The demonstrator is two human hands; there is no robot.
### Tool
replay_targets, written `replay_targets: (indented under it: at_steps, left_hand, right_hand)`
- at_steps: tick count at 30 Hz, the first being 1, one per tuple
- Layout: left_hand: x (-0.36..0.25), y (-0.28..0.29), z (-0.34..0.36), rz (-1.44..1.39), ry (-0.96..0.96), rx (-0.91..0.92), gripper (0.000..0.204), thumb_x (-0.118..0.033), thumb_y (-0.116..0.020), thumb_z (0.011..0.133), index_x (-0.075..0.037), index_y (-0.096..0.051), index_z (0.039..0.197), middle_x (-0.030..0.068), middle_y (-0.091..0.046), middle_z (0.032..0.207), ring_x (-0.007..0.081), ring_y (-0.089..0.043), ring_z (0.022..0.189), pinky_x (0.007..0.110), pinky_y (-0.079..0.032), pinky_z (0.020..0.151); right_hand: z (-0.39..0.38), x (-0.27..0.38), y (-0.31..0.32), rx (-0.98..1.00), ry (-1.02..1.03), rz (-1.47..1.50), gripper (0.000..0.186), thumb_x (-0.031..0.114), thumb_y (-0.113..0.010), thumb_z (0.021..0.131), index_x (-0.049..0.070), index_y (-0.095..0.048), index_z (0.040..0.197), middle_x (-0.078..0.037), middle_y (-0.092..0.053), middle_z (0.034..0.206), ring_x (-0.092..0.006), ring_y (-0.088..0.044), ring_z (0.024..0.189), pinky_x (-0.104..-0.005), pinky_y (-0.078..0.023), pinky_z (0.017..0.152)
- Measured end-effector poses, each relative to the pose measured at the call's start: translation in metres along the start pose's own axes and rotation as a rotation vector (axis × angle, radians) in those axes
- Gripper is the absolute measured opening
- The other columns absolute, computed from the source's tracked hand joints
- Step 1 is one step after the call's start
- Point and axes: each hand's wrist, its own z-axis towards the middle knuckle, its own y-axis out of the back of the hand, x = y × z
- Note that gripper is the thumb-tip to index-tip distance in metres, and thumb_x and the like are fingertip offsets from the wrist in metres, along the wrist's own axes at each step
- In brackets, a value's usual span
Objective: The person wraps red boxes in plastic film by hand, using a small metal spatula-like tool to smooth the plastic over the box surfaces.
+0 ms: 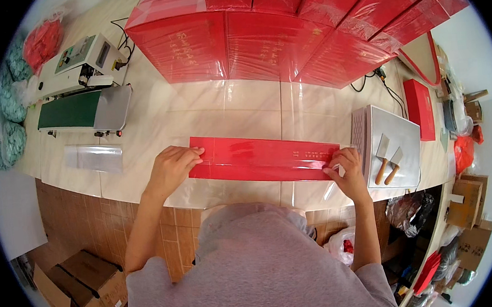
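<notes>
My left hand [172, 164] pinches the left end of a long, flat red piece [257, 157] with glossy film and small gold markings, held level at the table's near side. My right hand [347, 166] grips its right end, with fingers curled at the corner. Left of it a clear plastic sleeve [93, 158] lies flat on the pale table [237, 105]. Just right of my right hand is a silver plate-topped device [401, 131], on which two wooden-handled metal scrapers [386, 155] rest.
Shrink-wrapped red boxes [261, 41] are stacked at the back. A sealing machine with a green belt [69, 109] stands left, near bagged teal filler [10, 130]. A red box [419, 107] and cords sit right. Open cartons [81, 285] are on the floor lower left; shelved cartons [466, 206] are right.
</notes>
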Motion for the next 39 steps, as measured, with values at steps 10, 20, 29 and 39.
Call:
replay_targets:
  at_steps: [10,20,29,39]
  left_hand:
    - [-0.002,0.0,0.0,0.028,0.021,-0.011,0.013,-0.014,-0.074,0.078,-0.006,-0.064,0.08,0.0019,-0.074,0.091,0.0195,-0.07,0.081,0.033,-0.053,0.072]
    - [-0.006,-0.01,0.002,0.09,0.015,-0.114,0.012,-0.014,-0.075,0.077,-0.007,-0.067,0.083,0.0043,-0.07,0.084,0.0223,-0.065,0.074,0.034,-0.052,0.066]
    - [-0.009,-0.023,-0.003,0.1,0.071,-0.186,0.011,-0.011,-0.077,0.074,-0.006,-0.068,0.08,0.0035,-0.065,0.08,0.0222,-0.062,0.073,0.034,-0.052,0.064]
    - [-0.008,-0.024,-0.004,0.123,0.056,-0.201,0.012,-0.012,-0.075,0.076,-0.007,-0.066,0.083,0.0041,-0.066,0.082,0.0218,-0.061,0.073,0.034,-0.051,0.065]
  right_hand:
    - [-0.002,-0.009,-0.004,-0.015,-0.062,0.234,0.019,0.001,-0.073,0.077,0.001,-0.054,0.08,-0.012,-0.06,0.094,-0.0311,-0.053,0.096,-0.0382,-0.044,0.084]
    - [-0.003,-0.007,-0.004,-0.007,-0.066,0.218,0.017,0.0,-0.07,0.079,0.0,-0.054,0.081,-0.014,-0.059,0.094,-0.0326,-0.053,0.095,-0.0396,-0.044,0.083]
    - [-0.002,0.011,-0.021,-0.142,-0.089,-0.148,0.017,0.01,-0.074,0.078,0.004,-0.059,0.084,-0.012,-0.057,0.094,-0.0319,-0.053,0.092,-0.0448,-0.042,0.085]
    - [0.011,0.005,-0.043,-0.175,0.315,-0.043,0.024,0.01,-0.078,0.073,0.007,-0.057,0.084,-0.008,-0.064,0.106,-0.0274,-0.06,0.088,-0.0406,-0.045,0.083]
